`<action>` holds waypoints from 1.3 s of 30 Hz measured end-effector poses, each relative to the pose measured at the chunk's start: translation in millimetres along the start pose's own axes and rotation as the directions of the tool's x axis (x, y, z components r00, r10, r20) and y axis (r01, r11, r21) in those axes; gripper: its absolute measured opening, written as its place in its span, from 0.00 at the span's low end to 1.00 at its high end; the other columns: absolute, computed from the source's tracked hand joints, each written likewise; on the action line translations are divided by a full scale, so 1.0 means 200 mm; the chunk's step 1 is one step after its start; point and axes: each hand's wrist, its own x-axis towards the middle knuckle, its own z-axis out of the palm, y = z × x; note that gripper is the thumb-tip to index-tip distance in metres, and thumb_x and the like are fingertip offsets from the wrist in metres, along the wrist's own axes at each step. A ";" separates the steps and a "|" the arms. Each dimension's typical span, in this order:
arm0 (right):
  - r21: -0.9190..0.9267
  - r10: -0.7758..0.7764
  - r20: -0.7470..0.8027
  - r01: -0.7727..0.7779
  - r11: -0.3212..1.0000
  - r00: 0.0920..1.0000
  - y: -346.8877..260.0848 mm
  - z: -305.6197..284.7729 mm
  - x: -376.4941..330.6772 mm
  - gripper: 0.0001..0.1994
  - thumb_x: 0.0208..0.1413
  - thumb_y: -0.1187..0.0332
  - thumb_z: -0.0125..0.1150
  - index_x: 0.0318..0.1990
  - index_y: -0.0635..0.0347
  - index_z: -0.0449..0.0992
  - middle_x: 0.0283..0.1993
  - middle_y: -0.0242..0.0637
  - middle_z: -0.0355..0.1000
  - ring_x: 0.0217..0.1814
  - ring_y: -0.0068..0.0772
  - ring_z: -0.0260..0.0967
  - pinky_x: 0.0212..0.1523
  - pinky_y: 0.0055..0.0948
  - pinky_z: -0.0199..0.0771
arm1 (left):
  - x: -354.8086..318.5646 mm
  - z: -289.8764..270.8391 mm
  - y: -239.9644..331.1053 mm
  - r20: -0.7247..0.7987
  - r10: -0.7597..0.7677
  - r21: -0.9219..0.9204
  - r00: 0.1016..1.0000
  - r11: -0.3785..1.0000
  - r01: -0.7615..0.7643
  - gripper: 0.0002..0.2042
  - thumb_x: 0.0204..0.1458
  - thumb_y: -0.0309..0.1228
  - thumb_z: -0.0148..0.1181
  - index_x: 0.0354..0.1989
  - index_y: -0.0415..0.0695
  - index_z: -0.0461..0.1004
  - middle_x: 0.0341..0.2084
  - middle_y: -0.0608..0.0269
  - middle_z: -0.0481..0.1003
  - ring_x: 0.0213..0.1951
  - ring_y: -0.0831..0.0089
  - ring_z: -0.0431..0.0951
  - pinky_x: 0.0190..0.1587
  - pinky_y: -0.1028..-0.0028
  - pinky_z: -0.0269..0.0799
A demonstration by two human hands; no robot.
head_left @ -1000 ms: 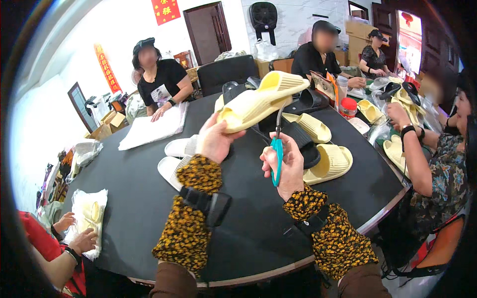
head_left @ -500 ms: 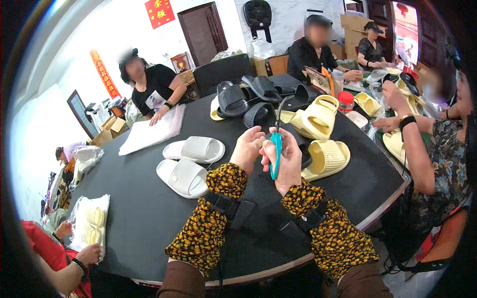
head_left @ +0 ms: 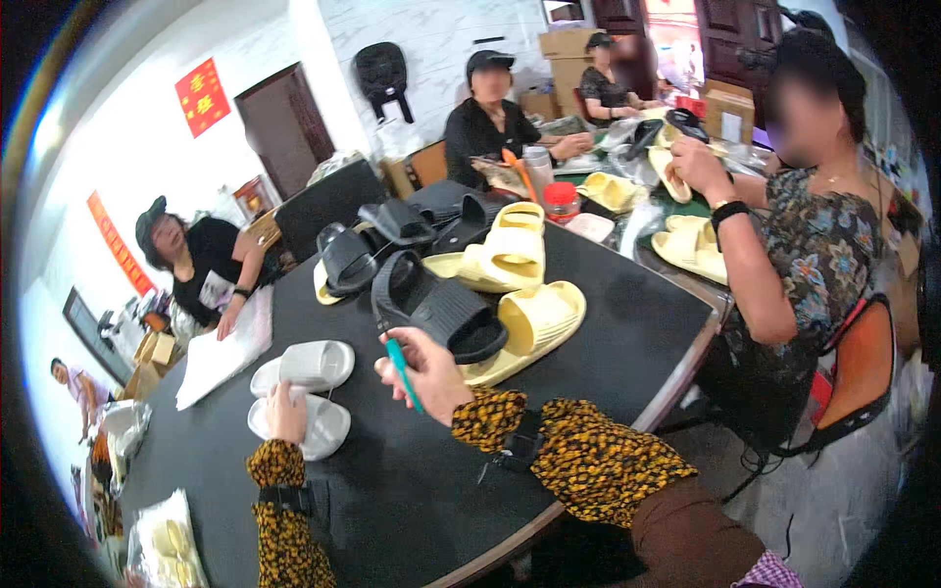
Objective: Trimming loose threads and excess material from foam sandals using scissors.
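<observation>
My right hand (head_left: 429, 374) is closed around a slim teal-handled tool (head_left: 403, 376), held tilted above the table; its exact kind I cannot make out. Just beyond that hand lies a ridged black slipper (head_left: 451, 309), partly over a cream-yellow slipper (head_left: 544, 318). My left hand (head_left: 286, 416) reaches across a pair of pale grey slippers, its fingers stretched over the nearer grey slipper (head_left: 325, 428) and close to the strap of the farther grey slipper (head_left: 319, 364). The hand hides part of the nearer one.
More black slippers (head_left: 348, 257) and yellow slippers (head_left: 515, 245) crowd the far side of the dark table (head_left: 412, 500). Clear plastic bags (head_left: 230, 338) lie at left, under a co-worker's hand. A bagged yellow pair (head_left: 169, 539) lies near left. A red-lidded jar (head_left: 561, 199) stands beyond; another person handles slippers at right.
My hands, close together before, have parted: the left moved left onto the grey slippers, while the right keeps the teal-handled tool. The view has swung to the right.
</observation>
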 end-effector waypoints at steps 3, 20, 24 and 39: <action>0.034 0.019 0.025 -0.020 0.999 1.000 -0.01 -0.02 -0.02 0.20 0.52 0.67 0.60 0.50 0.62 0.63 0.27 0.31 0.67 0.20 0.15 0.62 0.18 0.16 0.60 | -0.03 -0.06 0.16 0.065 -0.007 -0.078 0.998 0.997 0.012 0.17 0.50 0.34 0.50 0.47 0.41 0.69 0.44 0.46 0.70 0.50 0.52 0.67 0.52 0.58 0.61; -0.115 0.080 0.014 -0.078 0.990 0.997 0.03 -0.03 0.01 0.17 0.51 0.71 0.57 0.49 0.61 0.64 0.29 0.33 0.69 0.19 0.16 0.64 0.15 0.13 0.62 | -0.05 -0.08 0.20 -0.086 -0.013 -0.603 0.996 0.797 -0.042 0.13 0.50 0.30 0.53 0.42 0.36 0.73 0.35 0.51 0.76 0.38 0.67 0.76 0.44 0.71 0.70; -0.123 0.132 0.026 -0.128 0.984 0.991 0.03 0.01 -0.01 0.22 0.49 0.66 0.62 0.50 0.66 0.63 0.25 0.33 0.69 0.18 0.17 0.63 0.16 0.18 0.61 | -0.05 -0.07 0.03 -0.029 -0.142 -0.640 0.989 0.763 0.091 0.15 0.49 0.31 0.54 0.42 0.34 0.72 0.33 0.51 0.75 0.38 0.68 0.75 0.43 0.73 0.69; -0.188 0.179 0.032 -0.170 0.967 0.983 0.02 0.00 -0.02 0.23 0.51 0.65 0.61 0.51 0.67 0.62 0.27 0.35 0.69 0.20 0.17 0.63 0.14 0.17 0.62 | -0.13 -0.25 0.25 0.264 -0.030 -0.959 0.964 0.101 0.265 0.21 0.53 0.31 0.53 0.54 0.36 0.62 0.48 0.57 0.70 0.43 0.73 0.71 0.45 0.75 0.64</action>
